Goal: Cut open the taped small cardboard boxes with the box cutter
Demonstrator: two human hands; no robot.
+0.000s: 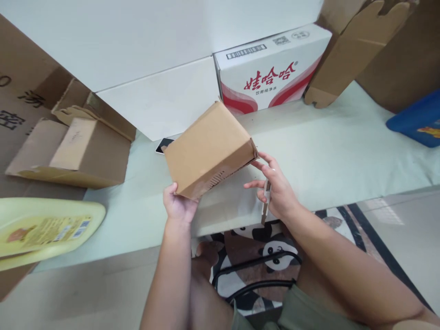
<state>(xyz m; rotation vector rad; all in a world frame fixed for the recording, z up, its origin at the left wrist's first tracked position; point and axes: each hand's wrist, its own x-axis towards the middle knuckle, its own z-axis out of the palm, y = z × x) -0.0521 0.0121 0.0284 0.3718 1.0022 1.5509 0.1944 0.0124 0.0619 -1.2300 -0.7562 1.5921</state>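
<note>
A small brown cardboard box (209, 146) is tilted above the pale green table (326, 156). My left hand (178, 204) grips its lower left corner from beneath. My right hand (277, 188) is at the box's right corner, fingertips touching its edge, and it holds a slim grey box cutter (265, 204) pointing downward between the fingers and palm.
A white carton with red print (271, 73) stands at the back. Open brown cartons (79, 142) lie at the left, more cardboard (354, 46) at the back right. A yellow-green packet (44, 229) sits front left, a blue object (417, 119) at the right, a phone (163, 145) behind the box.
</note>
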